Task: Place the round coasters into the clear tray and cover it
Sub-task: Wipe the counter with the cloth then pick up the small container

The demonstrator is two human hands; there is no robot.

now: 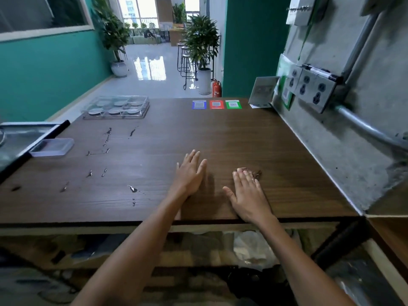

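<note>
1. We see the clear tray point(115, 107) at the far left corner of the wooden surface point(231, 138), lid on, round coasters point(114, 111) in its compartments.
2. Nearer than the tray, a small clear box point(52, 147) sits at the left edge, touching a metal tray point(24, 134); droplets dot the wood between.
3. Right of the tray, along the far edge, lie blue, red and green cards point(216, 104).
4. Well apart from the tray, our left hand point(190, 172) and right hand point(248, 192) lie flat, fingers spread, empty, near the front edge; bare wood separates them.
</note>
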